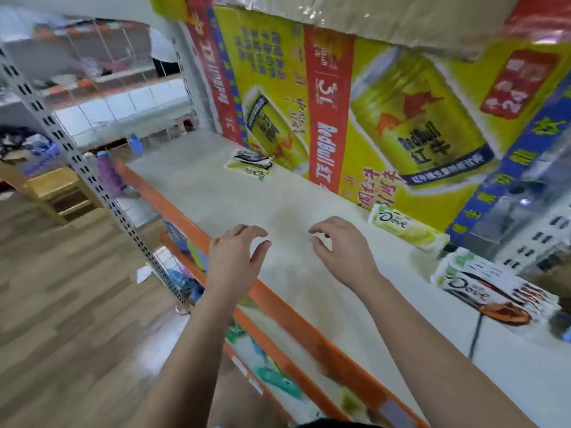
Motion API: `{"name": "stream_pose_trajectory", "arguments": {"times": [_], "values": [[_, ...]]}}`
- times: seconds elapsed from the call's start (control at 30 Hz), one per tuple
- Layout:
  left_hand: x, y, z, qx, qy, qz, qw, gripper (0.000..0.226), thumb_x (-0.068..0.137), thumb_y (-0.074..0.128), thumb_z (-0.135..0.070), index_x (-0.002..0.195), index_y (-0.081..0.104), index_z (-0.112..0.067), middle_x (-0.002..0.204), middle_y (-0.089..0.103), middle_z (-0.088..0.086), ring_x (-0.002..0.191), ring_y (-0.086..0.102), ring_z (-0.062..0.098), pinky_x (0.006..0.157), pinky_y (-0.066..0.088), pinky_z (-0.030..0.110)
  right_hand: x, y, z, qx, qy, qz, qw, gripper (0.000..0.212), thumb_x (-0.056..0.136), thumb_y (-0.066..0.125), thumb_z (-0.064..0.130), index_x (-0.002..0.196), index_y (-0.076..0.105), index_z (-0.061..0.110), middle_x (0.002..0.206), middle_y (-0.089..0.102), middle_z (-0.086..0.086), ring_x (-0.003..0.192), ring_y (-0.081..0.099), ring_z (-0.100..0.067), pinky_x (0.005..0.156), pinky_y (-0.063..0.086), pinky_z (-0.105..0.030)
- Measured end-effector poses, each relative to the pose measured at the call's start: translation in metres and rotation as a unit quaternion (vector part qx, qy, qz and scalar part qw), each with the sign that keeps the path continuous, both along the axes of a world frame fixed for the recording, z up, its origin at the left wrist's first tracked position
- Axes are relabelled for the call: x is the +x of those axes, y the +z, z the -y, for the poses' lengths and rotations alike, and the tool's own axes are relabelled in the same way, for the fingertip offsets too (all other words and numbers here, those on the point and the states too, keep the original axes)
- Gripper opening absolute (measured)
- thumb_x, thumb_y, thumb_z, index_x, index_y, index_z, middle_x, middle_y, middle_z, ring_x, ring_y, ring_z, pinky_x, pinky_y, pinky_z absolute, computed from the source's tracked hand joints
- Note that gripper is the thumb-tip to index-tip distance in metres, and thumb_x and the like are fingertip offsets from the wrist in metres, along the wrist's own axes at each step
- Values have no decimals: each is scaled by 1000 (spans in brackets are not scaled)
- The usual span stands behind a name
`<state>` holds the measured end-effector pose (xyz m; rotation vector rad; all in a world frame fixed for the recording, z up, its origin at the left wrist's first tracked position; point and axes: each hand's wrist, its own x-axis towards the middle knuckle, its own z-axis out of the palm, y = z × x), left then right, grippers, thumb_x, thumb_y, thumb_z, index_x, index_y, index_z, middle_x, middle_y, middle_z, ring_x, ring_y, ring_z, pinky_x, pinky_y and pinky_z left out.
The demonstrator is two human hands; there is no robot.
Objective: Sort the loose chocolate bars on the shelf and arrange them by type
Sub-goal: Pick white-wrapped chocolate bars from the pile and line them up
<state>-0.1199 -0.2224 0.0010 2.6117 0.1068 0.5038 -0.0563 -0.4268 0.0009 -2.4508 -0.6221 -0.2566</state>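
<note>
1. Surface: pale grey shelf (216,196) with an orange front beam (278,307), running from near right to far left. The view is tilted and a bit blurred.
2. Left hand (236,257) is over the front edge with fingers loosely curled, gripping nothing. I can't tell whether it touches the board.
3. Right hand (344,251) is just beside it over bare shelf, in the same loose curl and holding nothing.
4. Far left, against the back: small pile of bars (248,165), a green-white Dove wrapper under a dark one.
5. Right of the hands, at the back: yellow-green Dove bar (408,231), lying flat on its own.
6. Nearer and further right: brown-and-white Dove stack (494,291). The count is unclear.
7. A black cable (475,332) runs across the shelf below that stack.
8. The back wall is a yellow Red Bull carton (386,118), print inverted, with plain cardboard (401,17) above.
9. Room: perforated white upright (92,180) on the left, wood-pattern floor (61,288), wooden stool (58,193) far left, blurred packets on the lower shelf (278,381).
</note>
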Motion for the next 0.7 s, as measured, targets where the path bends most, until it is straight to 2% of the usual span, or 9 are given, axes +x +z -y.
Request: {"name": "stream_pose_trajectory", "arguments": {"times": [0.1, 0.27, 0.4, 0.47, 0.57, 0.7], "values": [[35, -6, -44, -3, -6, -6, 1000, 17, 89, 59, -31, 104, 64, -25, 102, 65, -4, 91, 63, 24, 82, 45, 42, 40, -4, -46, -8, -8, 0, 1000, 18, 88, 57, 22, 102, 67, 17, 103, 63, 0, 99, 56, -18, 80, 39, -25], [98, -9, -119, 3, -39, -34, 999, 18, 90, 56, -33, 106, 63, -29, 107, 64, -7, 101, 60, 20, 88, 35, 37, 110, -5, -120, -17, -40, -2, 999, 18, 88, 58, 20, 99, 70, 13, 101, 66, -7, 98, 58, -24, 80, 42, -29], [136, -8, -174, 12, -76, -56, 995, 18, 90, 54, -34, 107, 61, -30, 108, 63, -8, 103, 58, 19, 91, 37, 39, 170, -4, -175, -64, -69, -8, 996, 20, 90, 55, 17, 99, 69, 6, 100, 65, -17, 95, 59, -34, 76, 50, -42], [154, -10, -198, 8, -89, -53, 995, 18, 89, 55, -36, 105, 62, -30, 106, 64, -8, 101, 60, 19, 89, 39, 39, 199, -4, -198, -88, -85, -22, 992, 23, 90, 51, 16, 106, 65, 7, 104, 64, -18, 95, 60, -36, 75, 50, -43], [182, -16, -225, 22, -112, -65, 991, 29, 86, 45, -45, 104, 62, -30, 106, 64, -8, 99, 60, 19, 87, 38, 38, 232, -9, -224, -122, -103, -21, 987, 28, 94, 46, 18, 115, 62, 10, 114, 63, -15, 103, 58, -34, 83, 49, -42], [211, -22, -243, 7, -138, -72, 988, 27, 84, 47, -41, 103, 63, -30, 104, 64, -7, 97, 61, 20, 88, 40, 39, 250, -14, -241, -198, -176, -40, 964, 30, 96, 45, 26, 121, 57, 15, 124, 57, -9, 116, 42, -32, 94, 39, -43]]}}
